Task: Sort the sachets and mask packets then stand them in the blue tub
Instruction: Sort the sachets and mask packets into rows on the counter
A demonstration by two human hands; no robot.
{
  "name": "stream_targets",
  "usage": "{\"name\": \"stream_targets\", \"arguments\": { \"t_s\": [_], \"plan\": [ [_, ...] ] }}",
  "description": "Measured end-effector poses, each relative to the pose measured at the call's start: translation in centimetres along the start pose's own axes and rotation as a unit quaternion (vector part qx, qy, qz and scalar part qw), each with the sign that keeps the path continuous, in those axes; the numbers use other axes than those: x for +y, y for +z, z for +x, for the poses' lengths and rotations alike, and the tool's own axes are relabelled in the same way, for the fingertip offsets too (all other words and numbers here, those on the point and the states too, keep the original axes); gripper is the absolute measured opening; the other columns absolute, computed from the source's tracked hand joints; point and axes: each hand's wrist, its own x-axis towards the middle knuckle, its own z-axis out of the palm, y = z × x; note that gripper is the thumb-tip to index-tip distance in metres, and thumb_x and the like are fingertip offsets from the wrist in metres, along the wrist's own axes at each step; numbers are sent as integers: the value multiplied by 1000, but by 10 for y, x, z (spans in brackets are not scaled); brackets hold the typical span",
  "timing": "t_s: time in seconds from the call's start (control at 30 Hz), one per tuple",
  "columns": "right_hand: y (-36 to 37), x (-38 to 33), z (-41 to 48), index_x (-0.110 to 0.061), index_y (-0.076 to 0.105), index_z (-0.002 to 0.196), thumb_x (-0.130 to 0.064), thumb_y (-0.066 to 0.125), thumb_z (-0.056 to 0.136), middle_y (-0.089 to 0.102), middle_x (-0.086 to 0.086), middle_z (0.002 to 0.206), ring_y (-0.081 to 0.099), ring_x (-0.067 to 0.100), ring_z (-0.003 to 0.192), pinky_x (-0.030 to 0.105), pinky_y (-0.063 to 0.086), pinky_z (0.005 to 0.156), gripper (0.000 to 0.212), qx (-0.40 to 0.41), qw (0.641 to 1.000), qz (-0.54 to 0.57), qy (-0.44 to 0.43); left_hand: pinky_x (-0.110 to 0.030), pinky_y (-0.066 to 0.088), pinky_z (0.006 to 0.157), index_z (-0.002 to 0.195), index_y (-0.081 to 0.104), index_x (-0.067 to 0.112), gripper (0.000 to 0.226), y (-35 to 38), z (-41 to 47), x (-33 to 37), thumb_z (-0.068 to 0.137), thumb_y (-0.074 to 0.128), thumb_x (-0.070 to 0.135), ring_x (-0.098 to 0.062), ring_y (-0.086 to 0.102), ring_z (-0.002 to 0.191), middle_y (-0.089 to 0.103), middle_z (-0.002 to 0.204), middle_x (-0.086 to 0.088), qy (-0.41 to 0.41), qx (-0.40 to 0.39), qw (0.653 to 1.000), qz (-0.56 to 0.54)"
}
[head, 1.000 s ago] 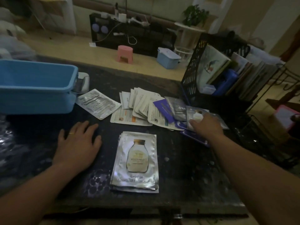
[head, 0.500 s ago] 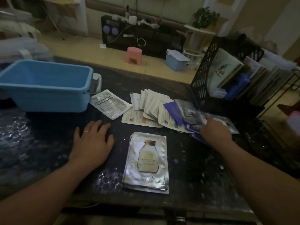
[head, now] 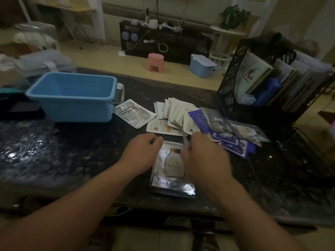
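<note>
A stack of silver mask packets [head: 172,164] printed with a bottle lies near the table's front edge. My left hand [head: 143,153] curls its fingers on the stack's upper left edge. On the upper right edge my right hand [head: 201,156] grips too, blurred by motion. The blue tub [head: 72,115] stands empty at the back left. Behind my hands lie a lone silver packet [head: 134,113], a fan of white sachets [head: 174,115], and overlapping grey packets [head: 215,120] and purple packets [head: 233,144].
A black mesh file rack [head: 233,73] full of books and folders stands at the back right, close to the purple packets. Shiny bubble wrap [head: 25,142] covers the table's left side. The dark table's front edge [head: 181,205] runs just below the stack.
My right hand left the grey and purple packets and came back to the silver stack. My left hand lifted off the table and moved right onto the stack's other edge.
</note>
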Motion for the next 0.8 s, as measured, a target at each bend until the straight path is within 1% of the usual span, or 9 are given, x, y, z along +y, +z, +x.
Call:
{"name": "stream_targets", "arguments": {
  "t_s": [0.07, 0.13, 0.27, 0.37, 0.43, 0.57, 0.67, 0.73, 0.8],
  "plan": [
    [22, -22, -14, -24, 60, 125, -43, 45, 106, 67, 3, 114, 69, 28, 97, 35, 51, 78, 30, -105, 992, 27, -58, -37, 53, 75, 81, 73, 13, 40, 10, -6, -3, 105, 56, 41, -17, 67, 75, 73, 80, -3, -28, -56, 998, -9],
    [37, -30, -21, -26, 65, 119, -46, 43, 107, 66, 0, 108, 67, 22, 93, 39, 57, 83, 32, -169, 981, 62, -77, -34, 51, 69, 79, 72, 17, 32, 17, -6, -9, 104, 62, 34, -14, 66, 72, 72, 79, -2, -54, -80, 995, 2],
    [29, 11, 2, -28, 64, 97, -47, 52, 103, 68, -6, 89, 67, 14, 81, 45, 61, 79, 23, -132, 977, 161, 41, -29, 44, 62, 85, 71, 16, 20, 19, 0, -14, 100, 69, 28, -12, 64, 74, 71, 84, -1, -78, -74, 994, 16],
    [28, 50, 15, -23, 59, 107, -47, 64, 98, 66, -3, 98, 67, 18, 90, 46, 59, 87, 26, -166, 962, 156, 151, -29, 47, 61, 82, 71, 8, 23, 21, 5, -14, 100, 68, 23, -15, 60, 69, 72, 83, -10, -98, -68, 993, 9],
    [35, 60, 17, -18, 65, 104, -46, 68, 97, 71, 1, 96, 70, 21, 88, 45, 59, 88, 29, -211, 941, 182, 192, -30, 46, 61, 79, 68, 12, 23, 23, 7, -13, 100, 66, 21, -16, 58, 69, 70, 82, -9, -109, -72, 991, 15],
    [46, 62, 20, -18, 72, 94, -39, 71, 97, 75, 3, 91, 72, 21, 86, 45, 60, 89, 21, -244, 938, 184, 164, -33, 43, 63, 81, 66, 16, 19, 21, 11, -10, 98, 63, 20, -18, 60, 73, 68, 84, -7, -109, -58, 992, 34],
    [49, 70, 22, -19, 74, 93, -46, 70, 96, 76, 3, 90, 73, 21, 85, 44, 61, 86, 27, -254, 938, 182, 153, -33, 42, 62, 82, 63, 19, 15, 24, 11, -14, 95, 67, 24, -19, 64, 75, 68, 83, -3, -90, -47, 991, 84],
    [50, 83, 27, -19, 73, 90, -50, 69, 95, 74, 0, 86, 71, 20, 83, 42, 60, 83, 32, -216, 949, 169, 158, -33, 43, 65, 87, 60, 22, 13, 24, 14, -20, 92, 71, 26, -17, 63, 79, 69, 91, -2, -63, -14, 992, 111],
    [52, 106, 36, -19, 69, 86, -50, 67, 95, 71, -3, 83, 69, 18, 83, 38, 57, 83, 32, -149, 962, 155, 167, -39, 49, 81, 105, 63, 26, 18, 22, 22, -34, 89, 73, 28, -20, 63, 99, 68, 113, -3, -7, 43, 985, 167]
  ]
}}
